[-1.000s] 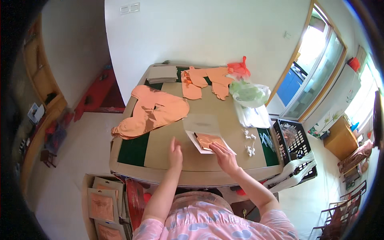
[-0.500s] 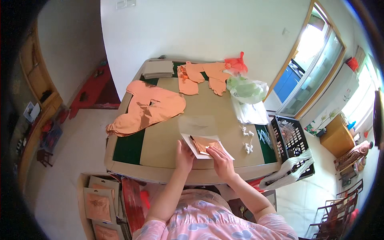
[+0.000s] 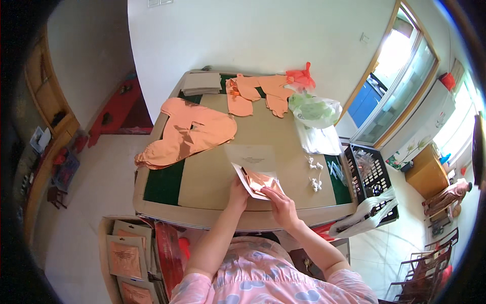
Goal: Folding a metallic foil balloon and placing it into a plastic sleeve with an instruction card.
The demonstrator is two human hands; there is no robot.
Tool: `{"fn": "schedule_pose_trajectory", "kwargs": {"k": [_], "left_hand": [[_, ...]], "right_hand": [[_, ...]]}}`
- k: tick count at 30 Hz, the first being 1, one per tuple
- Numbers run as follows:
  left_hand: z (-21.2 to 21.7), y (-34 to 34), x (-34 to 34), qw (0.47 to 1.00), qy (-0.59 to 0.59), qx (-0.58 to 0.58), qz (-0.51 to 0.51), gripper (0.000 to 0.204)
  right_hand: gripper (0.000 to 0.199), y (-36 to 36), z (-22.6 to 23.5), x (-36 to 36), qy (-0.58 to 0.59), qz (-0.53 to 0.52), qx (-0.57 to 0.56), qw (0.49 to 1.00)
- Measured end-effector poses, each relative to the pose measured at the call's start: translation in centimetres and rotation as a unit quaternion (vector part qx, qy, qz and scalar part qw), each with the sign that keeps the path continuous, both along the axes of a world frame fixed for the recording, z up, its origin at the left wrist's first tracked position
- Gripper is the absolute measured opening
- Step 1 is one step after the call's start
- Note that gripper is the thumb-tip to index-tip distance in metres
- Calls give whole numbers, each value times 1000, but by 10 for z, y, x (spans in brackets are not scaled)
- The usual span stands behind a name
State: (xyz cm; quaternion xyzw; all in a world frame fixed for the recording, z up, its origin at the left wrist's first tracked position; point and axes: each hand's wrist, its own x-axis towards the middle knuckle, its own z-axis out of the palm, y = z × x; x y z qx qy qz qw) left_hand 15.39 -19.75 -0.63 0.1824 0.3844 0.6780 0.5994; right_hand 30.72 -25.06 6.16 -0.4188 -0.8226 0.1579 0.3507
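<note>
My left hand (image 3: 238,194) is closed on the left edge of a white card sleeve (image 3: 244,181), held tilted above the near part of the table. A folded rose-gold foil balloon (image 3: 259,179) lies against the sleeve; whether it sits inside or on top I cannot tell. My right hand (image 3: 282,207) grips the balloon's lower right side, fingers over the foil and the sleeve's edge. A translucent sheet with small print (image 3: 253,154) shows just beyond the sleeve. Flat rose-gold foil balloons (image 3: 202,126) are piled at the left of the table.
More foil balloons (image 3: 276,91) and a stack of grey cards (image 3: 201,82) are at the table's far side. Plastic bags (image 3: 318,121), white string bundles (image 3: 315,184) and clear straws (image 3: 335,172) lie right. A black crate (image 3: 372,172) stands beside the table; a box of packs (image 3: 125,261) stands lower left.
The sleeve has tilted more steeply and shifted slightly left. My left hand has moved further under its left side, and my right fingers have shifted lower on the foil.
</note>
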Motion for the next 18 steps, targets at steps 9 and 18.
{"fn": "schedule_pose_trajectory", "kwargs": {"k": [9,18], "left_hand": [[-54,15,13,991,-42,58,-117,50],[-28,-6,4,996,58,51,-53,38]], "right_hand": [[49,1,4,-12,-23,5,37,999],[49,3,0,-9,-52,-6,50,997]]}}
